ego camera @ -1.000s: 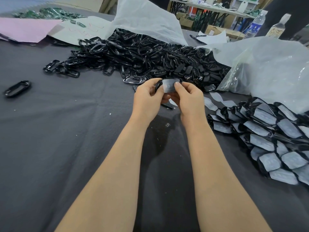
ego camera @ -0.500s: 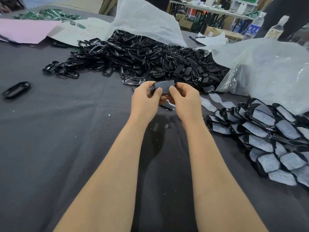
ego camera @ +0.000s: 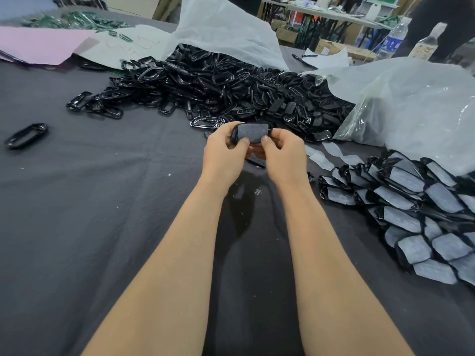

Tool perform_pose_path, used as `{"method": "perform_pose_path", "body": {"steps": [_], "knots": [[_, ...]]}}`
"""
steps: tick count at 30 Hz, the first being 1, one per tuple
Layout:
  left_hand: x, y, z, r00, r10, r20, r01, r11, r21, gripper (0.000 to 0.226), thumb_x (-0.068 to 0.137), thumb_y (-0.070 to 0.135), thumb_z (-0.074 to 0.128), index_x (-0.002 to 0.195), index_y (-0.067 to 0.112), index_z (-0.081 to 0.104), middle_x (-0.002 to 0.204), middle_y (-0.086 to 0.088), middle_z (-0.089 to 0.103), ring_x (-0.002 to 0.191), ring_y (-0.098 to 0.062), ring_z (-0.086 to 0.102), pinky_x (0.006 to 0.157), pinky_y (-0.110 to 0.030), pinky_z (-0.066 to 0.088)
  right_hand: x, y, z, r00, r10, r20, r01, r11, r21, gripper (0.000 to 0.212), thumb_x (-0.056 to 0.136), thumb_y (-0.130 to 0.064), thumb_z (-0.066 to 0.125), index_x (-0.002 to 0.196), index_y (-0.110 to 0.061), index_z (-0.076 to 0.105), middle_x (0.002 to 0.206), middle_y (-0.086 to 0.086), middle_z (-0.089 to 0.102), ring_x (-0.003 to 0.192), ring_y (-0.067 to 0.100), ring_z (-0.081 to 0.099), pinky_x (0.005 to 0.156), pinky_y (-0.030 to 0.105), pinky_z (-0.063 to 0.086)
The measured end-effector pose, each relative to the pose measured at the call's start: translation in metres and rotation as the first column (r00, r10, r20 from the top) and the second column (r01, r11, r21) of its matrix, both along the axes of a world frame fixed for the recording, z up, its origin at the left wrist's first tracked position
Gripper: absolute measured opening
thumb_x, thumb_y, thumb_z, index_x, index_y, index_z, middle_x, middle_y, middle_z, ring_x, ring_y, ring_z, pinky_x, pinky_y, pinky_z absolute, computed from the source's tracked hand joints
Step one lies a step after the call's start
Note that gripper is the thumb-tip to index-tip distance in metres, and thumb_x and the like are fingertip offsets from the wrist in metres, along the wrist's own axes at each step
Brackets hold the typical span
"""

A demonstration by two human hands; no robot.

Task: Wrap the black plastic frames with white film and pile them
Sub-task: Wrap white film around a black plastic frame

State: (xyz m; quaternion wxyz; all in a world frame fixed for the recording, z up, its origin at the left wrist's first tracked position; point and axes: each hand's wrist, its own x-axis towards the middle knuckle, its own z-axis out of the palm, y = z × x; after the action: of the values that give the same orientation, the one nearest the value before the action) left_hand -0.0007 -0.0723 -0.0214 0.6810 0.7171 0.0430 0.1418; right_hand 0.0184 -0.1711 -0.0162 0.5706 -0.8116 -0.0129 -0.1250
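Both hands meet above the middle of the desk [ego camera: 102, 201], which is covered with dark cloth. The left hand [ego camera: 226, 152] and the right hand [ego camera: 282, 155] share one black frame [ego camera: 235, 133], held up off the cloth. Each grip is grasping one end of it, with the thumb on the near face and the fingers curled behind. A greyish-white film [ego camera: 253, 131] lies across that near face. How far it goes round the back is hidden, so I cannot tell.

Just beyond the hands, a heap of bare frames [ego camera: 231, 86] spreads across the far side of the desk, at the mouth of a white bag [ego camera: 226, 29]. One loose frame [ego camera: 25, 134] lies alone, well apart to the left.

On the near right sits the pile of wrapped frames [ego camera: 411, 209], laid in overlapping rows. Between it and the hands, spare film strips [ego camera: 336, 156] lie flat on the cloth. A clear plastic bag [ego camera: 411, 104] bulges behind the pile. A pink sheet [ego camera: 38, 44] lies at the far left and a bottle [ego camera: 393, 39] stands at the far right.
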Motion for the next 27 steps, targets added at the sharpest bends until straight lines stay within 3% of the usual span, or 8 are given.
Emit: {"method": "perform_pose_path", "body": {"steps": [5,12,16,19,22,25,27], "knots": [[0.001,-0.002,0.001,1.000,-0.030,-0.004,0.030,1.000,-0.002,0.031,0.093,0.000,0.051,0.106,0.025,0.061,0.102,-0.002,0.069,0.096,-0.021,0.066,0.093,-0.041,0.053,0.000,-0.002,0.001,0.999,-0.023,-0.029,0.025,0.998,0.058,0.016,0.094,-0.004,0.049,0.095,-0.009,0.064,0.090,0.010,0.071,0.080,0.019,0.069,0.085,0.041,0.056],[0.000,-0.001,0.000,0.999,-0.043,-0.032,0.042,0.999,-0.015,0.031,0.091,0.000,0.051,0.102,0.026,0.064,0.085,0.006,0.069,0.070,-0.005,0.065,0.086,-0.038,0.057,0.001,-0.005,-0.001,0.998,-0.058,-0.038,0.063,0.986,0.155,0.008,0.094,-0.011,0.054,0.099,-0.009,0.061,0.079,0.000,0.066,0.059,0.005,0.062,0.074,0.032,0.057],[-0.001,0.000,0.001,0.998,-0.035,-0.043,0.036,0.999,0.029,0.027,0.088,0.005,0.053,0.106,0.021,0.064,0.090,-0.001,0.070,0.082,-0.017,0.067,0.087,-0.045,0.056,0.000,-0.005,-0.001,0.998,-0.047,-0.039,0.053,0.986,0.158,0.005,0.093,-0.009,0.055,0.093,-0.011,0.059,0.079,0.002,0.066,0.060,0.008,0.064,0.075,0.033,0.058],[-0.002,0.000,0.002,1.000,0.007,-0.031,-0.006,1.000,0.024,0.017,0.089,0.016,0.060,0.103,0.024,0.064,0.091,0.006,0.067,0.092,-0.017,0.065,0.090,-0.044,0.054,0.000,-0.004,-0.001,0.999,-0.010,-0.032,0.014,0.989,0.144,0.008,0.092,-0.008,0.056,0.087,-0.014,0.058,0.076,0.001,0.065,0.055,0.003,0.063,0.067,0.026,0.056],[-0.003,-0.001,0.004,1.000,0.014,-0.025,-0.015,0.998,-0.065,0.010,0.090,0.018,0.062,0.095,0.026,0.065,0.099,0.003,0.067,0.101,-0.018,0.063,0.092,-0.043,0.053,-0.002,0.001,-0.001,0.998,0.055,-0.032,-0.050,0.989,0.137,0.009,0.092,-0.007,0.057,0.087,-0.014,0.060,0.078,0.004,0.066,0.065,0.012,0.066,0.068,0.029,0.058],[-0.003,-0.001,0.005,0.999,0.037,-0.026,-0.039,0.993,-0.113,0.017,0.090,0.010,0.060,0.086,0.026,0.063,0.097,-0.003,0.068,0.099,-0.022,0.065,0.090,-0.041,0.055,-0.005,0.005,-0.001,0.998,0.062,-0.016,-0.060,0.992,0.115,0.017,0.092,-0.008,0.058,0.080,-0.021,0.060,0.079,0.005,0.068,0.073,0.021,0.069,0.073,0.035,0.059],[-0.003,-0.001,0.005,0.999,0.034,-0.028,-0.038,0.990,-0.133,0.017,0.090,0.008,0.059,0.086,0.024,0.064,0.095,-0.003,0.068,0.098,-0.022,0.065,0.088,-0.038,0.056,-0.005,0.007,-0.002,0.999,0.050,-0.007,-0.049,0.992,0.114,0.010,0.091,-0.010,0.059,0.085,-0.016,0.063,0.084,0.009,0.070,0.078,0.024,0.070,0.076,0.040,0.059]]}}
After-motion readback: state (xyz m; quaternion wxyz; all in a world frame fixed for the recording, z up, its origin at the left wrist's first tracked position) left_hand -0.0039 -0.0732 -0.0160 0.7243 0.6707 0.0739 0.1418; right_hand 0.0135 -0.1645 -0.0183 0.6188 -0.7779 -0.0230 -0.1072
